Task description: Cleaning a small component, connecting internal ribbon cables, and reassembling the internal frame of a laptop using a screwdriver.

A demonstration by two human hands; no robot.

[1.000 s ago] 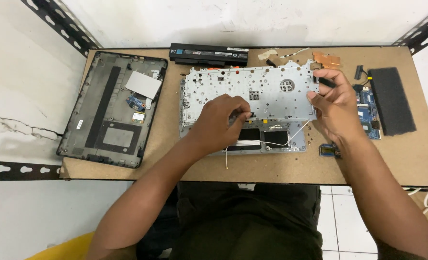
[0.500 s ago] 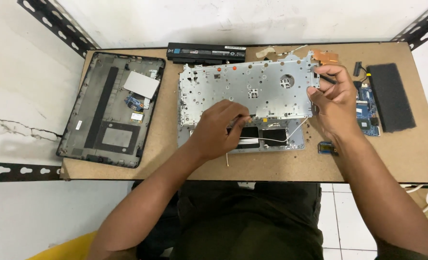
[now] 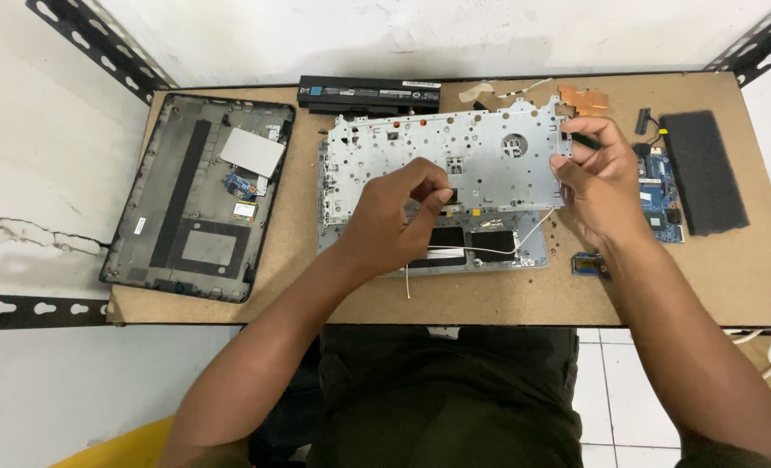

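Note:
A silver perforated metal keyboard plate (image 3: 455,160) is tilted up off the grey laptop palmrest (image 3: 524,251) on the brown table. My right hand (image 3: 598,178) grips the plate's right edge. My left hand (image 3: 403,204) pinches a small part at the plate's lower middle edge, by a black patch. A thin white cable (image 3: 507,247) runs across the palmrest below the plate.
A black laptop bottom cover (image 3: 199,195) lies at the left. A long black battery (image 3: 368,91) sits at the back. A blue circuit board (image 3: 663,195), a black foam pad (image 3: 704,169) and copper heat pipe (image 3: 583,98) lie at the right. The table's front edge (image 3: 455,314) is near me.
The metal plate has lifted and shifted toward the back of the table. Both hands moved with it, staying on its right edge and lower middle.

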